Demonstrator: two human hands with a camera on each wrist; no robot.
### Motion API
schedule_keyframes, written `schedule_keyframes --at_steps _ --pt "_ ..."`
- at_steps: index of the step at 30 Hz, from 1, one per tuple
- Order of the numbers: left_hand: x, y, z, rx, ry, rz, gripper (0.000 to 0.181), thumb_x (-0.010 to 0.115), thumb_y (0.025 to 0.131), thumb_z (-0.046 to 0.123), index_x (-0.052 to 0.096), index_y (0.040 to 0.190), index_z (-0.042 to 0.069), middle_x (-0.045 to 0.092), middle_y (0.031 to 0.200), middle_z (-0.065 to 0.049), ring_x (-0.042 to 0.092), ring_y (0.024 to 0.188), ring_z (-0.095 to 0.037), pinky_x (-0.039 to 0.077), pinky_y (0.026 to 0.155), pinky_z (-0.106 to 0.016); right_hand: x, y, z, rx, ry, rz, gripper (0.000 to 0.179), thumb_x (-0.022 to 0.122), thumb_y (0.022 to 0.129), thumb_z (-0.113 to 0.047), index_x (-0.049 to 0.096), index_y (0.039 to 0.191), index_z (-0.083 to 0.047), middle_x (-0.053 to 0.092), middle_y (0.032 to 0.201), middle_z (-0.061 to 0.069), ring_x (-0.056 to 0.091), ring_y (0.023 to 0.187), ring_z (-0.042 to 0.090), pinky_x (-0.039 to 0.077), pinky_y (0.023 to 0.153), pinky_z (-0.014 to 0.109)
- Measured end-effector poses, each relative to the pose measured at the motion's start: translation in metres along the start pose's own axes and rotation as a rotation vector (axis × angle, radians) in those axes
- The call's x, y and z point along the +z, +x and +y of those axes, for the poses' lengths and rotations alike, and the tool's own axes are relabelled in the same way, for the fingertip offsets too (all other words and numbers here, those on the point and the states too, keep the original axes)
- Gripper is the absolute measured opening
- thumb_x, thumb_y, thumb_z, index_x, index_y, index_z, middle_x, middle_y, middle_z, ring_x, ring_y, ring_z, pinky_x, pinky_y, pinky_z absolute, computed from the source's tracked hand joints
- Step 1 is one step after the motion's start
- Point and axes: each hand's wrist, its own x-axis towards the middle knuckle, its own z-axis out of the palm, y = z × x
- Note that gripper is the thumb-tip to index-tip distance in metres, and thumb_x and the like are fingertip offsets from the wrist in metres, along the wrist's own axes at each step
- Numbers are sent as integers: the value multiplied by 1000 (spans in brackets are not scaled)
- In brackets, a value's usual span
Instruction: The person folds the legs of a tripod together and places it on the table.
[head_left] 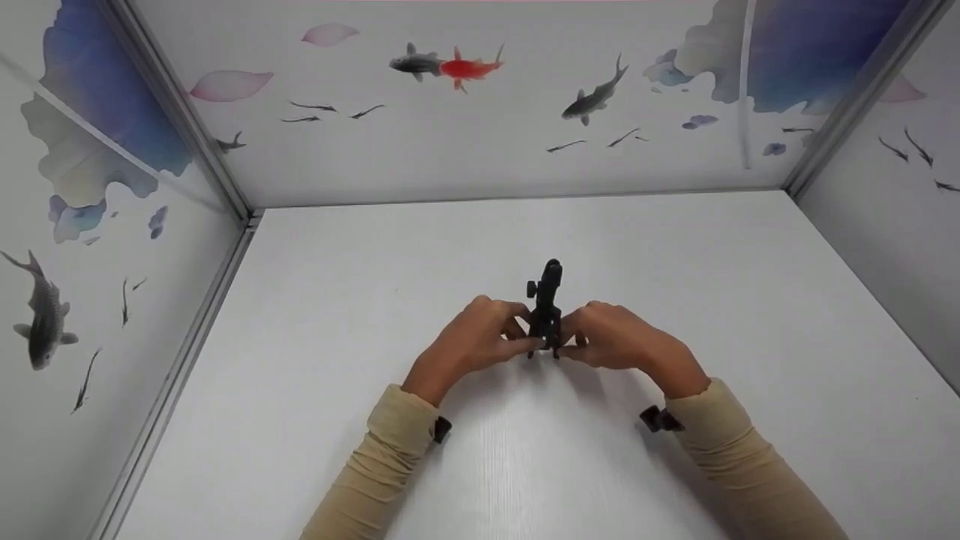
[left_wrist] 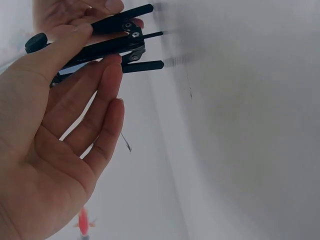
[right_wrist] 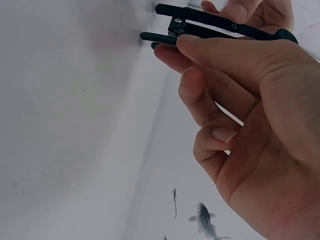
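A small black tripod (head_left: pixel 550 289) stands upright on the white table between both hands, with a round knob (left_wrist: pixel 36 43) on its side. Its short legs point down, spread slightly around a central hub (left_wrist: pixel 135 36). From the left, my left hand (head_left: pixel 480 337) pinches the lower part between thumb and index finger, the other fingers loosely bent. Opposite it, my right hand (head_left: pixel 619 337) grips one leg (right_wrist: pixel 157 38) between thumb and index finger. The leg tips are right at the tabletop. Part of the tripod's body is hidden behind the fingers in both wrist views.
The white table (head_left: pixel 360 277) is bounded by a back panel (head_left: pixel 495 150) and side panels printed with fish. Metal rails (head_left: pixel 172 390) run along the left edge. Small black devices (head_left: pixel 660 420) sit at both sleeve cuffs.
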Motion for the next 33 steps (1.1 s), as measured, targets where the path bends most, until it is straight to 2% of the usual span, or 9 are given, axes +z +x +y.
schedule_keyframes --at_steps 6,17,27,33 --pt "3 1 4 -9 -4 -21 22 75 103 25 78 119 10 85 94 -4 79 83 -9 58 72 -25 2 0 1 12 -45 45 16 85 94 -14 87 109 -19 81 90 -9 63 73 7 52 66 29" --pt "6 0 3 -22 -15 -30 21 72 106 27 77 122 13 85 96 -3 78 85 -9 57 74 -25 4 1 2 -1 -107 105 12 89 91 -22 88 103 -20 77 78 -9 53 65 6 44 60 26" --pt "9 1 5 -26 -28 -20 20 71 106 25 77 121 13 85 94 -3 71 77 -5 51 68 -23 4 2 5 -48 -180 197 18 95 82 -33 89 94 -22 77 73 -12 51 62 4 43 59 25" --pt "9 1 4 -21 -27 -22 17 71 107 22 77 119 13 85 98 -4 73 82 -7 51 70 -24 4 1 5 -35 -151 158 15 94 85 -32 89 95 -22 76 73 -12 51 62 4 43 59 25"
